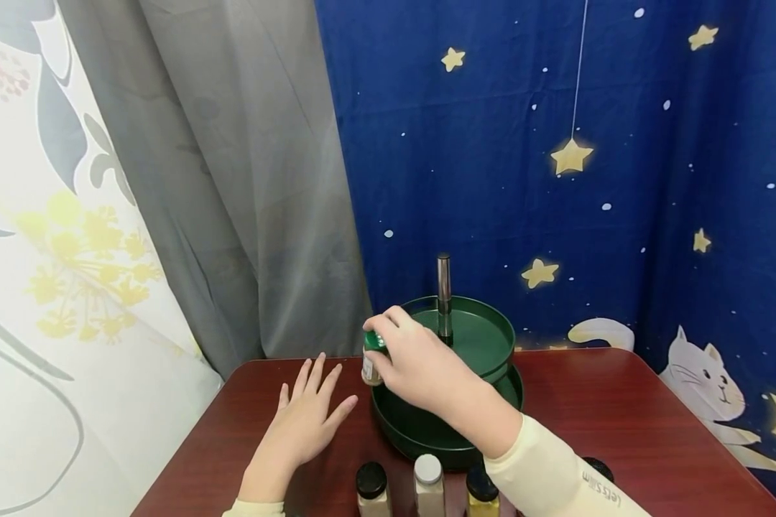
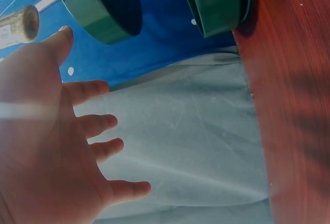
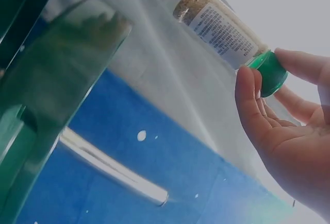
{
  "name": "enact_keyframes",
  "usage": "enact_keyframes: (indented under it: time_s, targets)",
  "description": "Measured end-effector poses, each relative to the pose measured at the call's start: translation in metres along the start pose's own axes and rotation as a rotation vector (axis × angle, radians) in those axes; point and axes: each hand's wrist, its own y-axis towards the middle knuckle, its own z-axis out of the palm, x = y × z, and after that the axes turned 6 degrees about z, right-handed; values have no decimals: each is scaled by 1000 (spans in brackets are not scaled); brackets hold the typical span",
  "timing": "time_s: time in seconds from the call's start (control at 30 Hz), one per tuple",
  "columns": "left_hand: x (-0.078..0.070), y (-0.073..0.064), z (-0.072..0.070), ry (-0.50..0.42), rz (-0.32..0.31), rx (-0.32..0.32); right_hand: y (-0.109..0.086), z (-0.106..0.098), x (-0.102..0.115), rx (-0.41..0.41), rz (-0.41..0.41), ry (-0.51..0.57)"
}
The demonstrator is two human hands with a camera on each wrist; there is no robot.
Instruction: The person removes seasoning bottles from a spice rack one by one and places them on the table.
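Observation:
My right hand (image 1: 423,362) pinches the green cap (image 3: 273,73) of a small spice jar (image 3: 221,27) between thumb and fingers. Brownish contents and a printed white label show through its clear side. The jar hangs upright beside the left rim of a green two-tier tray (image 1: 491,337) with a metal centre post (image 1: 444,298). To the left, my left hand (image 1: 304,424) holds nothing, its fingers spread above the red-brown table. In the left wrist view the jar's base (image 2: 31,23) appears beyond the left thumb.
Along the near side of the tray stand a black-capped jar (image 1: 371,488), a white-capped jar (image 1: 429,485) and a jar with yellow contents (image 1: 483,494). Another black cap (image 1: 598,469) shows behind the right sleeve. Grey and blue star curtains (image 1: 491,179) hang behind the table (image 1: 588,409).

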Motion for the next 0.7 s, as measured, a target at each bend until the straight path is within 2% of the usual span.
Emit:
enact_keyframes:
  time_s: [0.2, 0.53, 0.7]
  targets:
    - [1, 1, -1, 12, 15, -3, -15, 9, 12, 66, -45, 0]
    - [4, 0, 2, 12, 10, 2, -31, 30, 22, 198, -49, 68]
    - [5, 0, 2, 16, 16, 1, -37, 42, 23, 227, -53, 89]
